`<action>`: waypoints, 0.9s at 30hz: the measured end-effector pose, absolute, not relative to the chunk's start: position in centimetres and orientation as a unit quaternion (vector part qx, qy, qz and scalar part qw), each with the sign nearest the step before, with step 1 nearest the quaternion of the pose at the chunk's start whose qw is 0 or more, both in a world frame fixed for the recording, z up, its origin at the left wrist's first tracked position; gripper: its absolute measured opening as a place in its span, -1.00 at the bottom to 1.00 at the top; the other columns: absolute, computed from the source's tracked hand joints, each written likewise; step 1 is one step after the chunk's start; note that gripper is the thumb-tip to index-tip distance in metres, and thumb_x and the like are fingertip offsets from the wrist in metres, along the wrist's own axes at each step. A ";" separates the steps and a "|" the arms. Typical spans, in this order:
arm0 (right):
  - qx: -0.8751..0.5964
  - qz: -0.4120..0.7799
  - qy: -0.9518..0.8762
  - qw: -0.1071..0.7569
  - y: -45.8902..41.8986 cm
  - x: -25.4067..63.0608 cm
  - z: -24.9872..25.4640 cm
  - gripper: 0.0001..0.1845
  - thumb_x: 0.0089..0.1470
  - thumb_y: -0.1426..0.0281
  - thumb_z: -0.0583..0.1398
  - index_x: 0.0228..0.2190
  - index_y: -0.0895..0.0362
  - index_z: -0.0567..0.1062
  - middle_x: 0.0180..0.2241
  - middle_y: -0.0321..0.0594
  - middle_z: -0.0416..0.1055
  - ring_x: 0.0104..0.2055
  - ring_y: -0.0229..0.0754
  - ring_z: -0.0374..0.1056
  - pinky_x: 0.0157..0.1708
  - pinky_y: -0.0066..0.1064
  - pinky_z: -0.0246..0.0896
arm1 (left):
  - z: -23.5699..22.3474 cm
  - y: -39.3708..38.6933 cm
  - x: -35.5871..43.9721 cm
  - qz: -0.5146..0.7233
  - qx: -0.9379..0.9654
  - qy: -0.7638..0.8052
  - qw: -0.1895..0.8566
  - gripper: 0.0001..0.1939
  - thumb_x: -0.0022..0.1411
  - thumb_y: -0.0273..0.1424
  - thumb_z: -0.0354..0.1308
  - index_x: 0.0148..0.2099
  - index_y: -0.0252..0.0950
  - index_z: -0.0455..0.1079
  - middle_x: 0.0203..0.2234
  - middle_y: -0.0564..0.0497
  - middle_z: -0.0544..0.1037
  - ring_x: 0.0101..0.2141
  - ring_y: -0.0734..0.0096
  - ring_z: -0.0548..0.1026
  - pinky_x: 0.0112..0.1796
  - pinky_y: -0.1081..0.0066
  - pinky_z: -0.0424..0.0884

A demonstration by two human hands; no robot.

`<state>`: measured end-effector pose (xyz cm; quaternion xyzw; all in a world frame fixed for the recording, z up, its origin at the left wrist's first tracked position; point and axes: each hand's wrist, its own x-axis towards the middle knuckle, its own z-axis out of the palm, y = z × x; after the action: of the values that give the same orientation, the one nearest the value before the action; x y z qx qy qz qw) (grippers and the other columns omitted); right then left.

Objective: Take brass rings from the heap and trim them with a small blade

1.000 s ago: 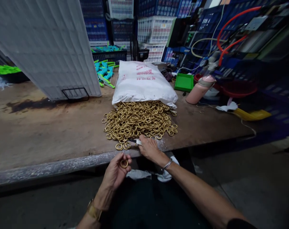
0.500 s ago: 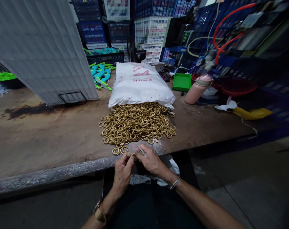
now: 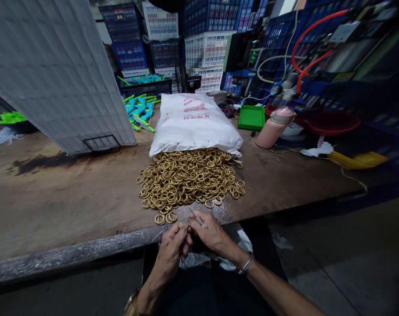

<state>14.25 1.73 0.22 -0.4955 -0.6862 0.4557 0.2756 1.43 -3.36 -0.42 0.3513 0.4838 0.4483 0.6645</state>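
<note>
My left hand [image 3: 173, 245] and my right hand [image 3: 210, 231] meet just in front of the table edge, fingertips close together. Between thumb and finger, the left pinches a gold-coloured ring, mostly hidden by the fingers. A slim, pointed metal tool [image 3: 197, 217] lies in the closed right hand, its tip sticking out up and to the left; its exact kind does not show. Just beyond the hands, two loose rings [image 3: 160, 219] lie near the edge. Behind them spreads a heap of gold-coloured rings [image 3: 189, 177], spilling from under a white printed sack [image 3: 193, 127].
A grey ribbed panel [image 3: 61, 79] stands at the left. Teal and green plastic parts [image 3: 140, 109] lie beside the sack. To the right are a green tray [image 3: 251, 117], a pink bottle [image 3: 273, 129], a red basin [image 3: 333, 123] and a yellow scoop-like piece [image 3: 357, 159]. Stacked crates [image 3: 206, 48] fill the back.
The whole view has shifted slightly, so the table appears lower. My hands remain together; the ring between them is more covered by the fingers than before.
</note>
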 end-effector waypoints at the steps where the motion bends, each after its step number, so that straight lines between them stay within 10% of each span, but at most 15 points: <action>1: -0.494 0.458 -0.686 0.276 1.8 14.3 0.2 -0.76 0.06 0.34 -0.02 -0.60 0.13 0.21 -0.63 -0.40 0.13 -0.55 -0.35 0.07 -0.52 -0.50 -0.06 | -0.4 -3.4 1.5 0.453 0.340 0.476 0.673 -0.71 0.12 -0.15 0.02 -0.40 -0.30 0.27 -0.69 0.19 0.22 -0.73 0.67 0.03 -0.71 0.58 -0.04; 27: -0.539 0.173 -0.823 0.040 2.5 14.5 0.9 -0.75 -0.07 0.54 -0.01 -0.27 0.21 0.29 -0.41 -0.13 0.40 -0.39 -0.18 0.28 -0.44 -0.42 -0.08 | 0.3 -5.9 0.7 0.465 0.298 0.448 0.703 -0.77 0.12 -0.22 0.06 -0.40 -0.30 0.25 -0.67 0.16 0.32 -0.77 0.70 0.10 -0.77 0.64 0.01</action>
<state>14.53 2.46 0.88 -0.5392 -0.8233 0.1728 0.0399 0.71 -5.93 0.26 0.2980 0.4485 0.4648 0.7029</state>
